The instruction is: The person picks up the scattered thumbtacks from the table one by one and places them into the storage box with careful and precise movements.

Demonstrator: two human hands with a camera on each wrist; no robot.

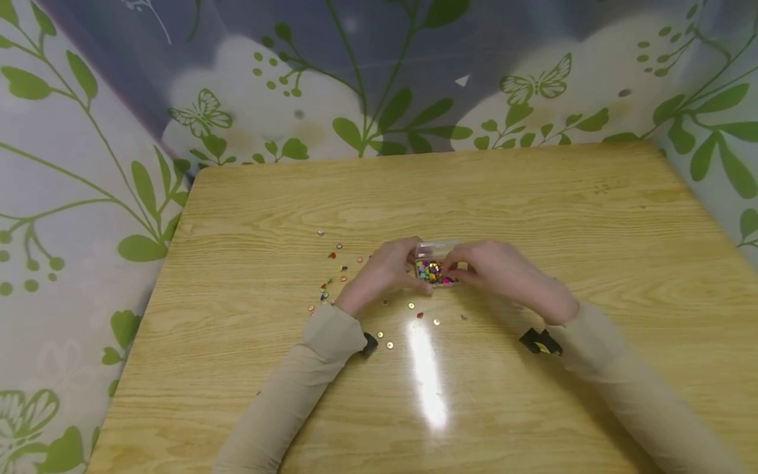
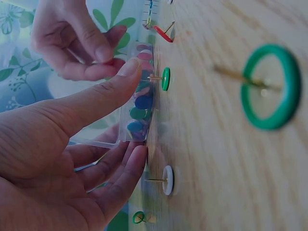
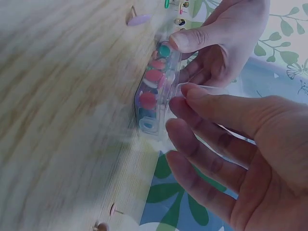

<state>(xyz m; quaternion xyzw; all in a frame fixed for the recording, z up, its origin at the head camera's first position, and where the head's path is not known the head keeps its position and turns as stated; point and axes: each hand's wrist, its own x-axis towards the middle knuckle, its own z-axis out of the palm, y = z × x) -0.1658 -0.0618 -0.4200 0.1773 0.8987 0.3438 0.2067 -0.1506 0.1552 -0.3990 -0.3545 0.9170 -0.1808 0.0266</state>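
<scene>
A small clear plastic box (image 1: pixel 437 284) stands on the table with its clear lid (image 1: pixel 437 248) raised at the back. Colourful thumbtacks (image 2: pixel 143 102) fill it. My left hand (image 1: pixel 387 266) holds the box's left end, thumb along the front and fingers behind. My right hand (image 1: pixel 494 266) is over the box's right part, its thumb and index finger close together by the opening. Whether a thumbtack is between those fingertips cannot be told. The other right fingers are bent and apart in the right wrist view.
Loose thumbtacks lie on the wooden table (image 1: pixel 266 217), mostly left of and in front of the box. Close to the left wrist camera are a green-rimmed thumbtack (image 2: pixel 291 91) and a white one (image 2: pixel 168 180). A leaf-patterned wall covering (image 1: pixel 397 112) rises behind the table.
</scene>
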